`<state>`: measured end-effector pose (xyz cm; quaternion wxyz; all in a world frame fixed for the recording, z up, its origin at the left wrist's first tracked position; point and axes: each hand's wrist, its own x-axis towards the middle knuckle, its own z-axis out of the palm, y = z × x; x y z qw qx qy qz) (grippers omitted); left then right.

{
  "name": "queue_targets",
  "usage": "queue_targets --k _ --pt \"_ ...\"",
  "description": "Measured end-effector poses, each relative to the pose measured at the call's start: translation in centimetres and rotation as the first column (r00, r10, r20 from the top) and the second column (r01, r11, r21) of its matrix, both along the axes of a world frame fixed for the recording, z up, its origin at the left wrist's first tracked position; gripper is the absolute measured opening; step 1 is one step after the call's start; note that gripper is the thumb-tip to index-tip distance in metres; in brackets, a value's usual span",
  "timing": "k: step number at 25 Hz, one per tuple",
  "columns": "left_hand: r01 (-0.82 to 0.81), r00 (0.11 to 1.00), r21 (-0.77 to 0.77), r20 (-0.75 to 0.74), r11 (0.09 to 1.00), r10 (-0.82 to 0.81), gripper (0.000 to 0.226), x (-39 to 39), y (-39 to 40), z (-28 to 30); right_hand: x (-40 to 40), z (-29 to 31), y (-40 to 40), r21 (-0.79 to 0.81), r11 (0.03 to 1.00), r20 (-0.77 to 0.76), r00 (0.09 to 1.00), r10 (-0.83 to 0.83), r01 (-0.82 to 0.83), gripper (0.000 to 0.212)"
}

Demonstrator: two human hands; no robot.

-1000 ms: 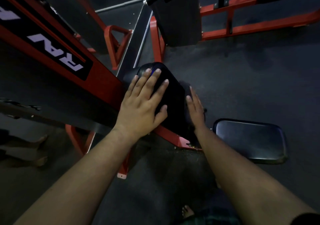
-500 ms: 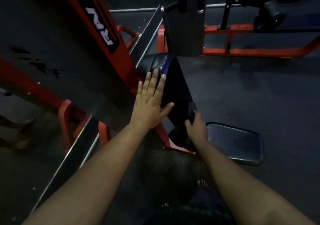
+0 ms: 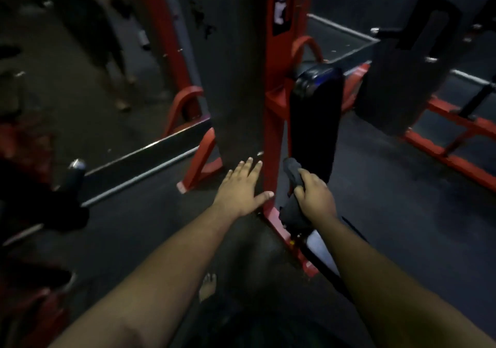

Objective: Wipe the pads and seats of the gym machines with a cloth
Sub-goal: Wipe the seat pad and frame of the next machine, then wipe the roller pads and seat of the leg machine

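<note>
Cloth (image 3: 292, 172): dark rag, bunched; held at the lower left edge of the pad, apparently touching it. Low placement suggests a wiping stroke ending at, or starting from, the pad's bottom.

Pad (image 3: 315, 125): long black back pad, upright, glossy at the top; mounted on the right side of the red post (image 3: 272, 133).

Right hand (image 3: 314, 194): fingers curled round the cloth, just below the pad; a grip of this kind keeps the rag bunched for pressure.

Left hand (image 3: 241, 186): fingers straight and slightly spread, holding nothing; lies left of the post, thumb reaching its edge. Whether the palm presses the grey panel (image 3: 236, 79) cannot be told; probably a brace while leaning in.

Seat (image 3: 320, 248): below the pad, mostly hidden by the right forearm; only a pale sheen shows. Judged not yet wiped.

Floor (image 3: 389, 200): dark rubber, right of the pad.

Other frame (image 3: 456, 143): red, well right of the pad.

Bare foot (image 3: 208, 286): below the post, on the floor.
</note>
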<state>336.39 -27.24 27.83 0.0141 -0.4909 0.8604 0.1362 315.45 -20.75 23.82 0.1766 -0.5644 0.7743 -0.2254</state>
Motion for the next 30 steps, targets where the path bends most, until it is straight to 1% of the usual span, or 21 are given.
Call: queue_targets --k 2,4,8,11,16,19,25,28,30 --pt "-0.129 0.992 0.036 -0.005 0.991 0.129 0.096 1.3 5.0 -0.5 0.6 0.3 1.8 0.000 0.990 -0.034 0.989 0.141 -0.141 0.052" --pt "-0.226 0.974 0.065 0.014 0.972 0.226 0.096 3.2 10.5 -0.5 2.2 0.9 3.9 0.020 0.967 -0.041 0.966 0.256 -0.255 0.051" --pt "-0.428 0.904 0.095 0.048 0.899 0.425 0.097 8.5 20.5 0.0 8.3 1.3 7.8 0.051 0.880 -0.029 0.880 0.474 -0.472 0.051" --pt "-0.581 0.814 0.096 0.070 0.808 0.577 0.097 13.3 28.1 0.1 14.8 1.6 11.6 0.066 0.782 -0.017 0.782 0.623 -0.620 0.051" --pt "-0.793 0.606 0.100 0.037 0.601 0.794 0.099 21.4 40.5 0.0 25.9 2.0 19.4 0.051 0.553 -0.047 0.551 0.833 -0.832 0.049" --pt "-0.875 0.475 0.111 0.012 0.471 0.880 0.099 26.3 48.8 -0.3 33.2 2.4 25.3 0.064 0.415 -0.066 0.411 0.909 -0.908 0.047" --pt "-0.939 0.332 0.108 0.025 0.327 0.943 0.100 35.2 62.5 -0.4 44.5 2.3 36.9 0.046 0.255 -0.048 0.253 0.966 -0.966 0.047" --pt "-0.967 0.236 0.106 0.041 0.231 0.971 0.100 38.8 68.2 -1.0 48.8 2.2 41.1 0.052 0.174 -0.065 0.170 0.983 -0.983 0.046" --pt "-0.980 0.164 0.120 0.047 0.157 0.985 0.099 40.5 72.3 -1.5 51.7 1.9 43.9 0.084 0.095 -0.084 0.088 0.993 -0.992 0.047"
